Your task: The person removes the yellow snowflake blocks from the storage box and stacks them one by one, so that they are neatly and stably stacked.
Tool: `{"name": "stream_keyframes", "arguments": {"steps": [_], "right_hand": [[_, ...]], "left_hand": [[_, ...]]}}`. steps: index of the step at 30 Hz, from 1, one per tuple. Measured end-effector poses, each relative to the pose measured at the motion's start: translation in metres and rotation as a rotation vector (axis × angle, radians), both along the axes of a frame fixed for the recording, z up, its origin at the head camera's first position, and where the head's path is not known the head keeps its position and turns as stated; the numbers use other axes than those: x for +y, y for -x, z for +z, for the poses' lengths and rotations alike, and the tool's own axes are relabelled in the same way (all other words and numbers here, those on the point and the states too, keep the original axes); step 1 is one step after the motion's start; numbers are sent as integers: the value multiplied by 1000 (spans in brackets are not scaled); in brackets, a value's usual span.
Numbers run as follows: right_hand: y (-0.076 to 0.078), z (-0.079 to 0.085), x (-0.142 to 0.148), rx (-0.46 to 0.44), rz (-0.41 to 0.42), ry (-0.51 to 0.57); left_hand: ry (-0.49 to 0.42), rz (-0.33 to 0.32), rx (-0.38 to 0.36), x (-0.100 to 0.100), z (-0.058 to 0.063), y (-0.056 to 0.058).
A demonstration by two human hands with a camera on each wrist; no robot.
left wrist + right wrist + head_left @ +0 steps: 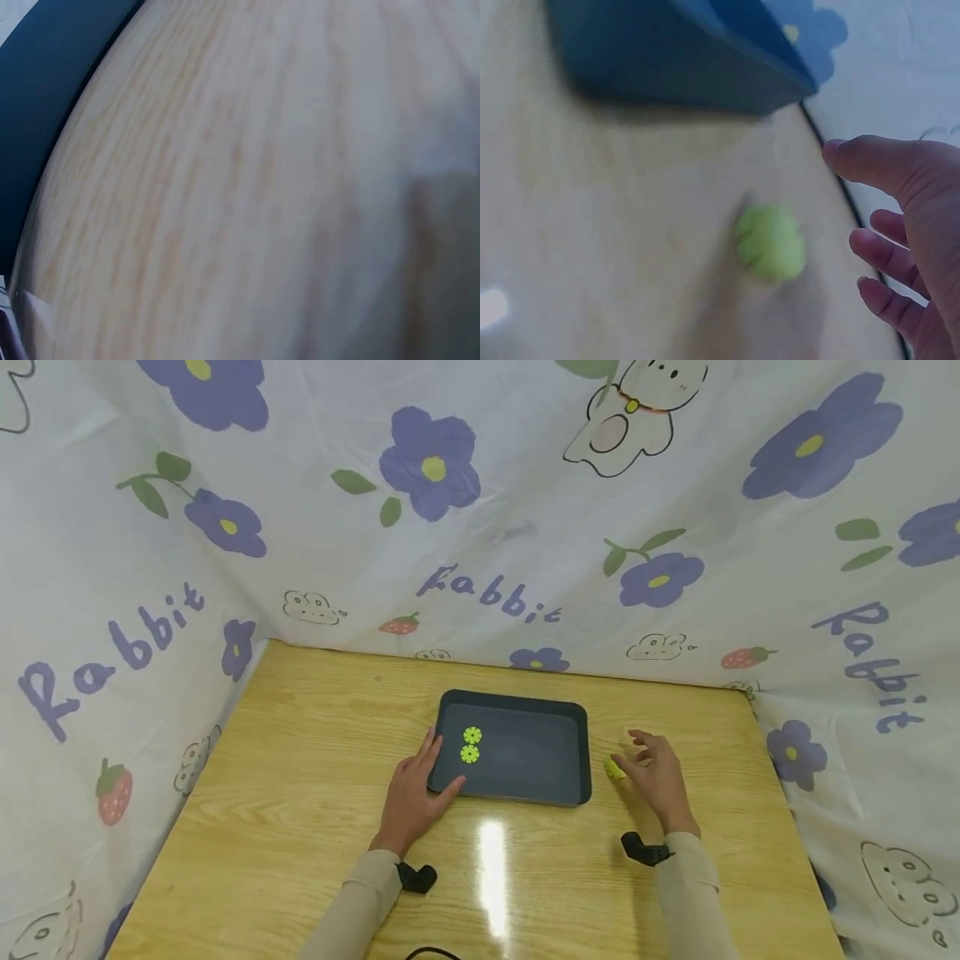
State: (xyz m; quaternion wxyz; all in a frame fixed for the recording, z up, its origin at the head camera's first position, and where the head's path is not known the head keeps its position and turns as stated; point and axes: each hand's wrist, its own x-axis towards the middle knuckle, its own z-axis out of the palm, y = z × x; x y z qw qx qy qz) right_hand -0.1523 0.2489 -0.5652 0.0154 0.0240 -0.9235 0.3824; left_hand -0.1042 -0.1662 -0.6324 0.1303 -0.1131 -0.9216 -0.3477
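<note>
In the head view a dark grey tray [525,752] lies on the wooden table. Two yellow-green notched discs, a rear one [472,735] and a front one [469,754], lie flat near its left end. My left hand [412,793] rests against the tray's left side, fingers extended, thumb over the front left corner. To the right of the tray, my right hand [660,777] hovers beside another yellow-green notched disc [614,768]. The right wrist view shows this disc [771,242] blurred and apart from the loosely bent fingers [885,255] and thumb.
A white cloth [517,527] printed with flowers and lettering hangs behind and at both sides of the wooden table [300,760]. A black cable [431,952] shows at the bottom edge. In the left wrist view, mostly table surface [225,187] and a dark tray edge [52,97] appear.
</note>
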Motion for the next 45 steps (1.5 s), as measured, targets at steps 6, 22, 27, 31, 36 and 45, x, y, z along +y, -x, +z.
{"name": "stream_keyframes", "arguments": {"steps": [6, 22, 27, 31, 36, 45], "right_hand": [[18, 17, -25, 70, 51, 45], [49, 10, -145, 47, 294, 21], [48, 2, -176, 28, 369, -16], [48, -3, -195, 10, 413, -41], [47, -9, -209, -9, 420, -91], [48, -14, -224, -25, 403, -188]], "left_hand": [[-8, -1, 12, -1, 1, 0], [-23, 4, -3, -2, -1, -1], [-7, 4, -7, -1, 0, -2], [2, 0, 23, -2, 4, -3], [8, -7, 47, -1, 6, -2], [-5, -5, 52, -2, 4, -3]]}}
